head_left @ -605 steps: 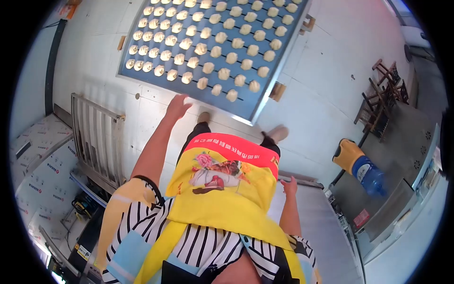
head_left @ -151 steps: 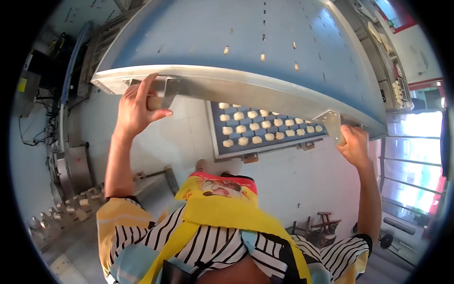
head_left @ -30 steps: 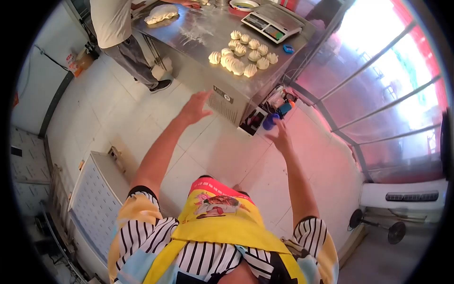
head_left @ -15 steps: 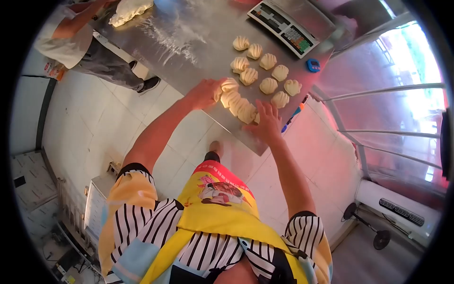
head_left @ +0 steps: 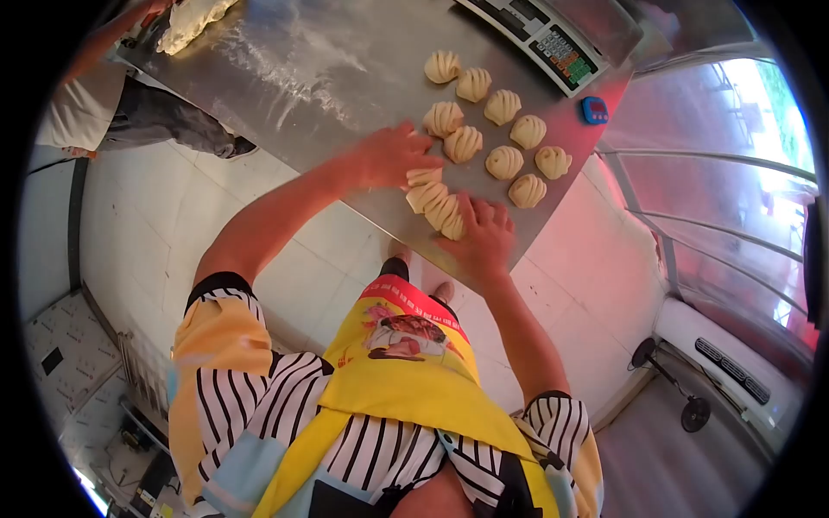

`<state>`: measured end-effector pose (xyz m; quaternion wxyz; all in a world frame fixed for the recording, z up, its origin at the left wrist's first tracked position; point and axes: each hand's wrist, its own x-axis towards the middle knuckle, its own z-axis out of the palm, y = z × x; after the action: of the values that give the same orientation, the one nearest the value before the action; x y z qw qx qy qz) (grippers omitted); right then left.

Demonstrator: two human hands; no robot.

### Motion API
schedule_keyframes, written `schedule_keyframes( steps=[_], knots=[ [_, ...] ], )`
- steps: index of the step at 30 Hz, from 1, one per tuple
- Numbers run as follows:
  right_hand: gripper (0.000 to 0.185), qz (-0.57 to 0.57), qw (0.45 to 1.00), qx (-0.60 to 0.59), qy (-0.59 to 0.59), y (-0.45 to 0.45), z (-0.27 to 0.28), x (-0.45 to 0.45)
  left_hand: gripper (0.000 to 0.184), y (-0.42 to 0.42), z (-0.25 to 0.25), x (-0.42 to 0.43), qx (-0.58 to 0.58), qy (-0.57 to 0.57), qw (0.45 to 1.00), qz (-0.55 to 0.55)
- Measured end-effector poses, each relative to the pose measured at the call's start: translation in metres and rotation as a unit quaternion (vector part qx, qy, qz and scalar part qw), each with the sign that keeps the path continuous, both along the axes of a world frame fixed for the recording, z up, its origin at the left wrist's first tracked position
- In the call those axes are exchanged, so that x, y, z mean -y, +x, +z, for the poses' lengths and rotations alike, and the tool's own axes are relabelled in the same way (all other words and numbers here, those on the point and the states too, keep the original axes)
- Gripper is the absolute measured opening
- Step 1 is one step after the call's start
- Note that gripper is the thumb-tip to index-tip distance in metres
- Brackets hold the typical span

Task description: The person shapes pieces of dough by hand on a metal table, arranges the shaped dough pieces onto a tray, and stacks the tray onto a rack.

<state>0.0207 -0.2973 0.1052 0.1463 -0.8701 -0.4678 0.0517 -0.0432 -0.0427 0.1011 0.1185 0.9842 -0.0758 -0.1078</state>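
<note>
A slanting row of ridged dough rolls (head_left: pixel 434 204) lies pressed together near the metal table's front corner. My left hand (head_left: pixel 393 157) reaches over the row's far end, its fingers stretched and slightly apart, hiding part of that end. At the near end, my right hand (head_left: pixel 484 235) rests beside the last roll, with fingers spread and thumb toward the table edge. Several similar dough rolls (head_left: pixel 503 162) stand in loose groups just beyond my hands. Whether either hand's fingertips press into the dough is hard to see.
A digital scale (head_left: pixel 553 47) stands at the table's back right, and a small blue timer (head_left: pixel 594 110) lies near the right edge. Flour (head_left: pixel 298 82) is smeared across the table (head_left: pixel 363 52). At far left, another person's arm (head_left: pixel 108 43) reaches toward a large dough piece (head_left: pixel 192 22).
My left hand has shifted from the side of the row's far end to over it, and less of the row shows. My right hand stays at the near end. The camera view has shifted.
</note>
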Motion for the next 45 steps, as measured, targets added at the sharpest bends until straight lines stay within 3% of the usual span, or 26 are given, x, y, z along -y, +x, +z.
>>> schedule_keyframes(
  steps=[4,9,11,14,15,17,19,22,23,24,29,33,37,39,41,44,45],
  knots=[
    [0.08,-0.018,0.999,0.012,0.045,-0.005,-0.011,-0.003,0.069,-0.036,-0.003,0.017,0.044,-0.021,0.991,0.121],
    [0.075,0.026,0.999,-0.025,0.024,0.001,-0.004,-0.021,0.063,-0.037,-0.015,0.033,0.122,-0.001,0.985,0.12],
    [0.075,0.059,0.997,-0.058,-0.003,0.006,-0.008,-0.022,0.059,-0.038,-0.017,0.039,0.085,-0.011,0.986,0.144],
    [0.071,0.093,0.972,-0.211,0.038,0.017,-0.016,-0.02,0.052,-0.052,-0.023,0.05,0.012,-0.075,0.974,0.211],
    [0.067,0.125,0.942,-0.312,0.016,0.013,-0.018,-0.025,0.05,-0.079,-0.032,0.054,0.001,-0.115,0.96,0.254],
    [0.065,0.239,0.92,-0.311,0.023,-0.012,-0.025,-0.021,0.051,-0.14,0.003,0.086,-0.045,-0.14,0.918,0.368],
    [0.065,0.272,0.892,-0.357,-0.044,-0.051,-0.002,-0.022,0.057,-0.197,0.02,0.126,-0.06,-0.148,0.879,0.45],
    [0.065,0.363,0.838,-0.362,-0.189,-0.091,-0.007,-0.017,0.058,-0.256,0.003,0.202,-0.091,-0.208,0.777,0.587],
    [0.066,0.423,0.794,-0.388,-0.198,-0.105,-0.022,-0.014,0.058,-0.273,-0.011,0.232,-0.098,-0.228,0.74,0.626],
    [0.066,0.465,0.775,-0.35,-0.246,-0.123,-0.035,-0.006,0.058,-0.289,-0.027,0.266,-0.104,-0.252,0.701,0.659],
    [0.066,0.67,0.611,-0.216,-0.362,-0.347,-0.082,-0.014,0.058,-0.458,-0.065,0.385,-0.065,-0.247,0.46,0.85],
    [0.062,0.853,0.423,-0.131,-0.276,-0.563,-0.137,0.019,0.055,-0.591,-0.123,0.487,0.024,-0.192,0.236,0.952],
    [0.053,0.929,0.328,0.012,-0.172,-0.802,-0.175,0.11,0.055,-0.752,-0.179,0.571,0.015,-0.134,0.029,0.99],
    [0.051,0.955,0.276,0.036,-0.098,-0.903,-0.219,0.15,0.054,-0.826,-0.243,0.614,0.034,-0.078,-0.034,0.996],
    [0.047,0.966,0.239,0.046,-0.091,-0.987,-0.254,0.184,0.046,-0.887,-0.244,0.627,-0.02,-0.069,-0.096,0.993],
    [0.056,0.968,0.186,0.104,-0.132,-1.069,-0.295,0.215,0.06,-0.955,-0.289,0.644,-0.041,-0.14,-0.125,0.981],
    [0.061,0.968,0.207,0.11,-0.092,-1.082,-0.321,0.219,0.067,-0.964,-0.314,0.649,-0.055,-0.135,-0.11,0.983]
  ],
)
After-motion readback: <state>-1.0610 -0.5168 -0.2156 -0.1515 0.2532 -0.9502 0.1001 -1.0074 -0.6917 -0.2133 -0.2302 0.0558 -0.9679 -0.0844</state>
